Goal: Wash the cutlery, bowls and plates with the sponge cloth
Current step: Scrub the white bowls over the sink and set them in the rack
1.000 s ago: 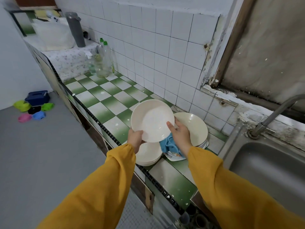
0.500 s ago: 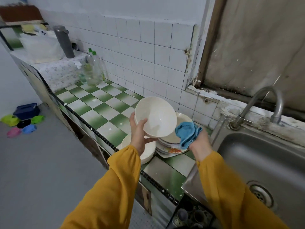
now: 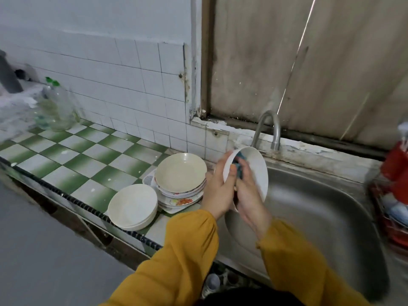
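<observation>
While the left hand (image 3: 218, 188) grips the round white bowl (image 3: 256, 171) over the steel sink's (image 3: 320, 217) left side, the right hand (image 3: 249, 195) clutches the blue sponge cloth (image 3: 239, 167) inside; I'd swirl firmly, rim too.

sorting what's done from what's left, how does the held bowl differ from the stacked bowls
Pose: the held bowl is tipped on edge over the sink; the stacked bowls sit level, nested, on the counter. Contact: the left hand grips the held bowl and the right hand holds the blue cloth inside it; the stacked bowls are untouched. Both are round and off-white.
</observation>
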`<state>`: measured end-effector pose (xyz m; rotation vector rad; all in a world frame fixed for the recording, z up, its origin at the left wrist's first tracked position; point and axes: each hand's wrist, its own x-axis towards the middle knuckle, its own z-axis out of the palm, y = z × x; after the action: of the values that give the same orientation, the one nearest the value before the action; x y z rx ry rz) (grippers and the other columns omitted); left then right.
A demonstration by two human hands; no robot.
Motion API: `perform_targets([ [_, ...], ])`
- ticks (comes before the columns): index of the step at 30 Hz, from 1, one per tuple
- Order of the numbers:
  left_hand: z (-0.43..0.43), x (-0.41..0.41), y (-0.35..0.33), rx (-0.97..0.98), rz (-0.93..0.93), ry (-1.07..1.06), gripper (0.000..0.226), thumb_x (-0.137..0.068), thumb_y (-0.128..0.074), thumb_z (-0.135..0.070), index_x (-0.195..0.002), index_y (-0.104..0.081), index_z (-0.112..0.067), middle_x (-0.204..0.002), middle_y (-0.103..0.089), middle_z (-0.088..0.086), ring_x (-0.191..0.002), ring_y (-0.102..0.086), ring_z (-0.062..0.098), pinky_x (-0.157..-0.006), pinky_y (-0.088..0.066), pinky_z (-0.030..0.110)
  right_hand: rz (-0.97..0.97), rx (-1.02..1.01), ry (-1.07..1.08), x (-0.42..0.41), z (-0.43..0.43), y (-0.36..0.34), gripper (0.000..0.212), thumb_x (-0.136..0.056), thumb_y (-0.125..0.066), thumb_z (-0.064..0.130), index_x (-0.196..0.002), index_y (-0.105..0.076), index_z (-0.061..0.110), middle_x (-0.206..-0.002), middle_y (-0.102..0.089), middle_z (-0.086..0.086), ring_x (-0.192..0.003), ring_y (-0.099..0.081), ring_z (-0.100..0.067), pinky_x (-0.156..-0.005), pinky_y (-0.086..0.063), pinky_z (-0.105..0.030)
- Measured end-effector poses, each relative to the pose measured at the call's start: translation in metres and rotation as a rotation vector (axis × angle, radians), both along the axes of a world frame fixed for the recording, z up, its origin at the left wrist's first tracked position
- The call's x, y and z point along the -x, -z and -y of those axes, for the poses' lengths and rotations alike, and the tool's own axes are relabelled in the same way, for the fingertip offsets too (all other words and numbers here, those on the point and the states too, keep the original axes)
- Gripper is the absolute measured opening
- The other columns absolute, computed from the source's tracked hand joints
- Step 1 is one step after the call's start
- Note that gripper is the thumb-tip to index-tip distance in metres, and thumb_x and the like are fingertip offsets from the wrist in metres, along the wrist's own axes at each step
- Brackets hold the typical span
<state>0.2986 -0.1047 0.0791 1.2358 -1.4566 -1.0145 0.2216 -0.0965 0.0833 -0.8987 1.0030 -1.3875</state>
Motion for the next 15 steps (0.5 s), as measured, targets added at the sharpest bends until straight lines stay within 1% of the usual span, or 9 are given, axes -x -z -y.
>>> perform_targets([
  [1,0.002,0.004,-0.002,-0.012,-0.001,-0.007,0.045,-0.087,-0.029,-0.069,-0.131,-0.037,-0.062,-0.121,-0.049,0.007,-0.113,-0.053,0.023,-0.106,-0.042,0.041,-0.234,0.058,-0.149,0.013,-0.007,0.003,0.034,-0.099,-0.047,0.004,-0.121,-0.053,0.028,-0.115,-0.061,0.005,-0.102,-0.058,-0.001,-0.089,-0.049,-0.024],
  [3,0.006,0.006,-0.004,-0.032,-0.075,0.003,0.038,-0.096,-0.032,-0.060,-0.132,-0.043,-0.053,-0.125,-0.052,0.003,-0.116,-0.053,0.022,-0.102,-0.045,0.038,-0.788,0.156,-0.385,0.052,-0.010,0.006,0.038,-0.090,-0.059,-0.001,-0.116,-0.060,0.027,-0.106,-0.063,0.010,-0.097,-0.059,0.000,-0.084,-0.045,-0.014],
  [5,0.004,0.012,-0.005,-0.043,-0.133,0.063,0.035,-0.102,-0.033,-0.049,-0.133,-0.046,-0.042,-0.125,-0.056,-0.002,-0.117,-0.055,0.019,-0.094,-0.049,0.031,-1.303,0.171,-0.376,0.093,-0.001,0.010,0.035,-0.084,-0.066,0.003,-0.113,-0.067,0.023,-0.109,-0.063,0.005,-0.101,-0.060,-0.012,-0.083,-0.042,-0.012],
  [6,0.001,0.017,-0.004,-0.052,-0.154,0.094,0.036,-0.102,-0.033,-0.046,-0.134,-0.046,-0.040,-0.122,-0.058,-0.006,-0.114,-0.057,0.015,-0.090,-0.051,0.026,-1.424,0.160,-0.253,0.106,0.004,0.012,0.036,-0.084,-0.066,0.004,-0.114,-0.068,0.022,-0.116,-0.062,0.002,-0.109,-0.058,-0.018,-0.089,-0.041,-0.015],
  [8,-0.007,0.033,-0.002,-0.061,-0.185,0.134,0.035,-0.102,-0.033,-0.045,-0.135,-0.042,-0.043,-0.121,-0.055,-0.016,-0.113,-0.056,0.006,-0.089,-0.050,0.020,-1.388,0.255,0.051,0.115,0.010,0.013,0.039,-0.084,-0.066,0.001,-0.118,-0.067,0.021,-0.124,-0.062,-0.001,-0.117,-0.055,-0.022,-0.101,-0.039,-0.026],
  [10,-0.009,0.048,-0.006,0.004,-0.124,0.139,0.029,-0.100,-0.034,-0.052,-0.129,-0.040,-0.054,-0.130,-0.051,-0.016,-0.124,-0.049,0.005,-0.101,-0.042,0.022,-1.164,0.348,0.170,0.111,0.007,0.010,0.042,-0.083,-0.066,-0.004,-0.118,-0.066,0.019,-0.120,-0.062,0.003,-0.114,-0.055,-0.016,-0.103,-0.039,-0.025],
  [12,-0.005,0.056,-0.014,0.039,-0.102,0.145,0.029,-0.098,-0.035,-0.059,-0.126,-0.043,-0.055,-0.129,-0.054,-0.012,-0.124,-0.050,0.008,-0.103,-0.041,0.024,-0.920,0.273,0.001,0.106,-0.006,-0.003,0.046,-0.084,-0.063,-0.007,-0.114,-0.064,0.029,-0.111,-0.061,0.008,-0.106,-0.056,-0.009,-0.097,-0.042,-0.019],
  [13,-0.002,0.055,-0.020,0.019,-0.124,0.163,0.033,-0.096,-0.035,-0.060,-0.126,-0.046,-0.051,-0.125,-0.056,-0.012,-0.120,-0.052,0.009,-0.100,-0.043,0.024,-0.870,0.236,-0.127,0.106,-0.014,-0.007,0.049,-0.084,-0.063,-0.006,-0.107,-0.063,0.037,-0.106,-0.062,0.009,-0.101,-0.058,-0.007,-0.092,-0.044,-0.016],
  [15,0.004,0.052,-0.026,-0.021,-0.145,0.183,0.044,-0.093,-0.032,-0.065,-0.129,-0.049,-0.045,-0.122,-0.056,-0.015,-0.115,-0.053,0.008,-0.096,-0.045,0.026,-0.958,0.219,-0.337,0.118,-0.025,-0.009,0.047,-0.079,-0.065,-0.003,-0.094,-0.067,0.042,-0.098,-0.066,0.007,-0.092,-0.062,-0.009,-0.083,-0.051,-0.017],
])
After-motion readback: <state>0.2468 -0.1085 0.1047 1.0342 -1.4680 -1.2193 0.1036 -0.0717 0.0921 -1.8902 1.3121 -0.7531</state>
